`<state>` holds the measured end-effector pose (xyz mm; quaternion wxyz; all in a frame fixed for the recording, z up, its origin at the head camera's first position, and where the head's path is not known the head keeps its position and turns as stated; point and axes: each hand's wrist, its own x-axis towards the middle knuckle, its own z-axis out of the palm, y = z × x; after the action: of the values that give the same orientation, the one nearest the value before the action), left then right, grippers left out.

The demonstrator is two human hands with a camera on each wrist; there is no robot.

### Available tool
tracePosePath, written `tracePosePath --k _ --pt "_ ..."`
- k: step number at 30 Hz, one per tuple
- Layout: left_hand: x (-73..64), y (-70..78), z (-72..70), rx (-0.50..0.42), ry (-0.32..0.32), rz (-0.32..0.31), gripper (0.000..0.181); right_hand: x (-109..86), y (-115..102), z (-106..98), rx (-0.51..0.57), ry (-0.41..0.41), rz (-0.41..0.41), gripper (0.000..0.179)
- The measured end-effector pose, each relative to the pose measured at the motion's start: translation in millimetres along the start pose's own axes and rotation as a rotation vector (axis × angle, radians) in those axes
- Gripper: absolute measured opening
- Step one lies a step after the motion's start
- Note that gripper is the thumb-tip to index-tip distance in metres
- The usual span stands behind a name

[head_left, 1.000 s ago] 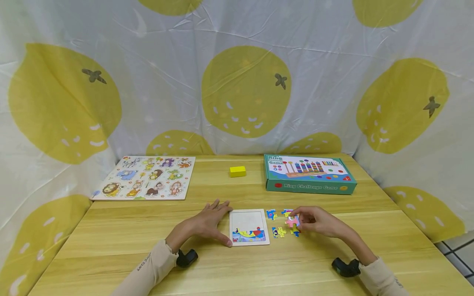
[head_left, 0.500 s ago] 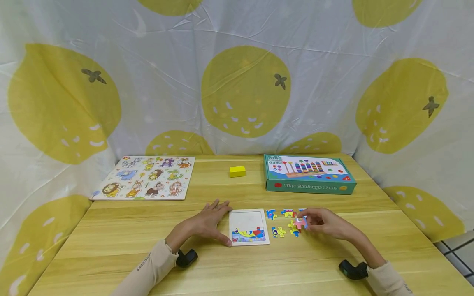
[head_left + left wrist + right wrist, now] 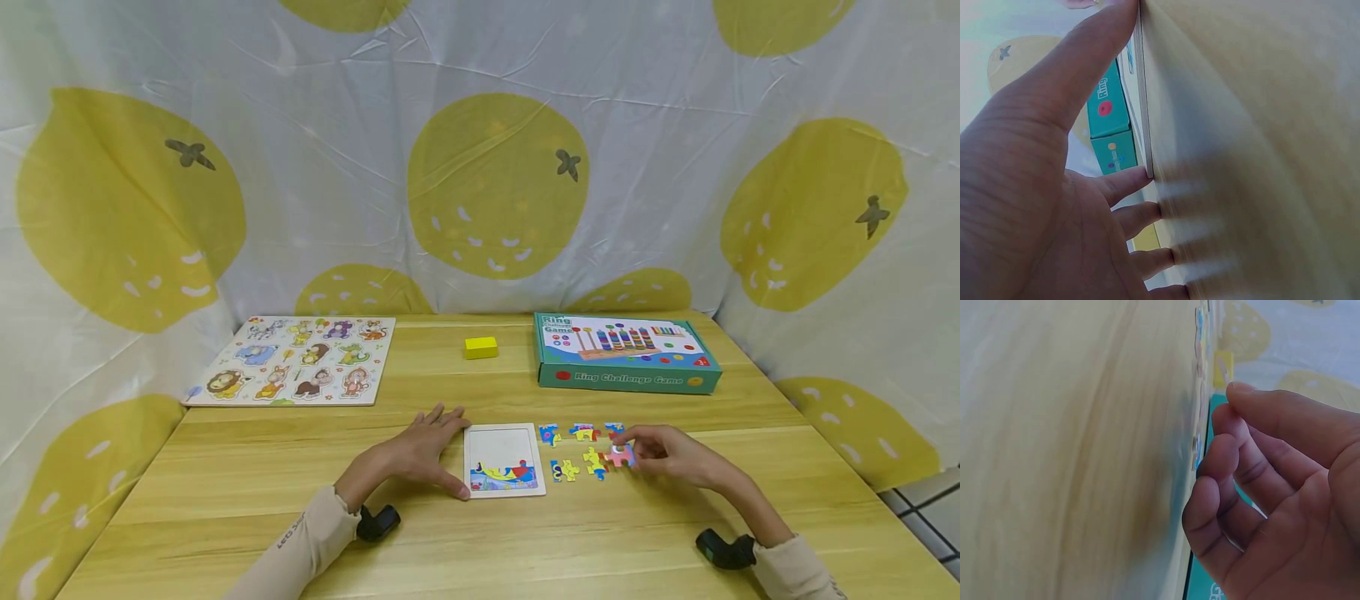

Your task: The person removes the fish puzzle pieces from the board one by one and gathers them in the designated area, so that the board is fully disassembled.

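A pink jigsaw piece (image 3: 621, 456) is pinched between thumb and forefinger of my right hand (image 3: 673, 457), just above the table. My left hand (image 3: 420, 454) lies spread at the left side of the square puzzle tray (image 3: 501, 444); in the left wrist view its thumb and forefinger touch the tray's edge (image 3: 1145, 125). Blue and yellow pieces fill the tray's bottom strip. Right of the tray lie several loose pieces, among them a blue one (image 3: 550, 434), a yellow one (image 3: 596, 463) and a blue-yellow one (image 3: 565, 471). From the right wrist, the pinched piece (image 3: 1223, 369) shows only as a thin edge.
An animal peg puzzle board (image 3: 292, 362) lies at the back left. Behind the tray stands a yellow block (image 3: 481, 347). The green Ring Challenge Game box (image 3: 628, 354) is at the back right. A lemon-print curtain (image 3: 495, 183) hangs round the table (image 3: 480, 550).
My right hand has moved to the right with the pink jigsaw piece, uncovering the yellow and blue pieces it was over. My left hand and the tray have stayed put.
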<state>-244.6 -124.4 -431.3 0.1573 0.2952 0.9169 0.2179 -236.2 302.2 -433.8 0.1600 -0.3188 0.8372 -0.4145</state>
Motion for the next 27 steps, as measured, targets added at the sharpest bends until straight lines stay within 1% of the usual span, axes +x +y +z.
tracePosePath --k 6,14,20,27 --pt "-0.5 0.2 -0.3 -0.004 0.001 0.003 0.101 -3.7 3.7 -1.4 -0.006 0.0 0.008 0.031" --pt "-1.4 -0.9 0.5 -0.02 0.001 0.012 0.101 -6.7 6.8 -2.0 0.026 -0.001 0.031 0.031" --pt "-1.7 -0.3 0.0 -0.017 0.002 0.008 0.101 -6.8 8.1 -2.5 0.018 -0.002 0.033 0.031" --pt "-1.9 0.7 -0.8 -0.015 0.002 0.006 0.1 -6.8 4.4 -2.4 0.001 -0.001 0.043 0.03"
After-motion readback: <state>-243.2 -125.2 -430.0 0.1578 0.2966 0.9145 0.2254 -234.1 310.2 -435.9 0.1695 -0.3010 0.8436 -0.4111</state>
